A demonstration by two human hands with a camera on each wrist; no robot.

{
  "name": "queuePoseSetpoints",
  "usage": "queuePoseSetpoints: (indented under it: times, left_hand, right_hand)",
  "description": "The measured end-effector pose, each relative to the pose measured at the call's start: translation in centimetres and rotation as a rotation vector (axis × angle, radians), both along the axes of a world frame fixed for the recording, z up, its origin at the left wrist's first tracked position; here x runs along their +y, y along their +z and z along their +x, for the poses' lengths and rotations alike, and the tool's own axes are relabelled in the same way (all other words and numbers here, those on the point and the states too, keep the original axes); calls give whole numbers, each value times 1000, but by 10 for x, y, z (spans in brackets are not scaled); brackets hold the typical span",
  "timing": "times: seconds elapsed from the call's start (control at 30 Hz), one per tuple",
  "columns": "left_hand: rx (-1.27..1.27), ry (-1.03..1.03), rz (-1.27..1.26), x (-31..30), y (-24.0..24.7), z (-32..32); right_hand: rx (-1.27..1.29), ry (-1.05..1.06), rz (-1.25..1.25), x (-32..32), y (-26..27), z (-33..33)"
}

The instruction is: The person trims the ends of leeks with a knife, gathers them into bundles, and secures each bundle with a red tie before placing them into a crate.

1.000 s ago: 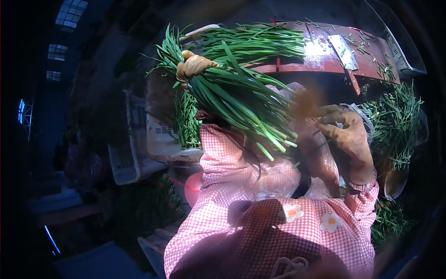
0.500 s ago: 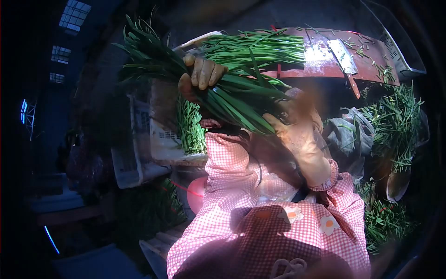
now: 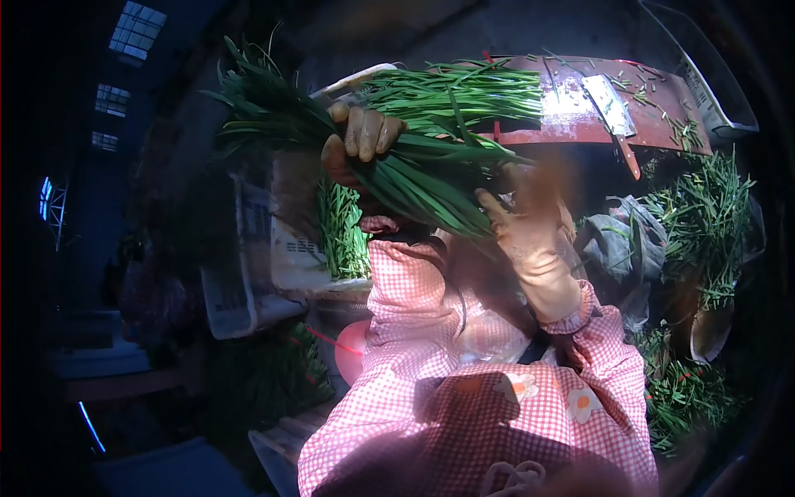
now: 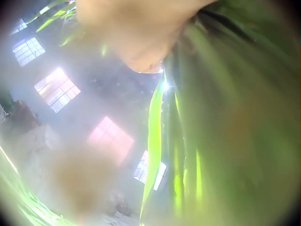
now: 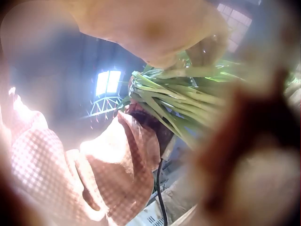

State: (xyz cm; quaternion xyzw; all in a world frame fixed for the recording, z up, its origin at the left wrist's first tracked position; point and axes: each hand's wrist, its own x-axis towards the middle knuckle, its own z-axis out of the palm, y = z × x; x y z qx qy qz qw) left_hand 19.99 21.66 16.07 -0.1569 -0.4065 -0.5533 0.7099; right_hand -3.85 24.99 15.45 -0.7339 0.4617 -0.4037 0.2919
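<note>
A thick bunch of garlic chives (image 3: 426,182) slants across the head view, its leaf tips toward the upper left. My gloved left hand (image 3: 360,137) grips it round the middle, fingers curled over the top. At the stalk end, my gloved right hand (image 3: 534,248) holds the bunch between thumb and fingers; a brown blur hides part of those fingers. The right wrist view shows the chive leaves (image 5: 183,96) fanned out beneath the glove. Close up in the left wrist view, blurred leaves (image 4: 225,122) hang beside the left glove (image 4: 141,33).
Behind the bunch, more chives (image 3: 455,95) lie on a red board (image 3: 571,124) with a cleaver (image 3: 609,103) and cut bits. A white crate (image 3: 290,257) holding chives stands left. Loose greens (image 3: 704,224) and a grey plastic bag (image 3: 625,236) are at the right.
My right hand has come left from beside the bunch onto its stalk end. The left hand has turned the bunch flatter, and its leaf tips now reach farther left.
</note>
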Motion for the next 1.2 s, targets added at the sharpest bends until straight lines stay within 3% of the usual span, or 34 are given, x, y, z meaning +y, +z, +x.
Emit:
queuePoseSetpoints:
  times: [0.17,0.23,0.3,0.37,0.47,0.57,0.8,0.83,0.87,0.93,1.07,1.1,1.2]
  left_hand:
    - [10,51,27,-1,10,-6]
    - [19,88,63,0,4,-2]
    - [128,73,36,0,7,-8]
    - [185,158,101,7,15,-24]
    - [173,156,15,3,15,-19]
    - [230,138,-2,-1,8,-9]
    - [255,52,33,-1,4,-11]
    - [256,79,47,0,5,-12]
    - [257,106,63,2,6,-13]
    - [256,151,98,4,9,-16]
    - [251,92,43,-2,5,-19]
    - [261,71,30,-5,0,-15]
    - [281,-37,-35,-13,-13,-3]
  right_hand:
    - [-20,-77,-89,-3,-16,6]
    - [-241,-55,-33,-3,-19,3]
    - [-625,-2,56,-7,-22,-1]
    - [-400,3,-110,-17,-34,-18]
    - [-295,-28,-125,-22,-39,-41]
    - [-593,-66,176,-21,-49,-56]
    - [-535,-266,411,-18,-69,-108]
    - [-327,-265,277,-23,-84,-125]
    - [-145,-225,402,-29,-88,-140]
    - [230,-17,294,-31,-71,-154]
    - [-94,230,320,-26,3,-110]
    - [-122,283,447,-26,17,-97]
    - [-331,440,249,-33,-14,-63]
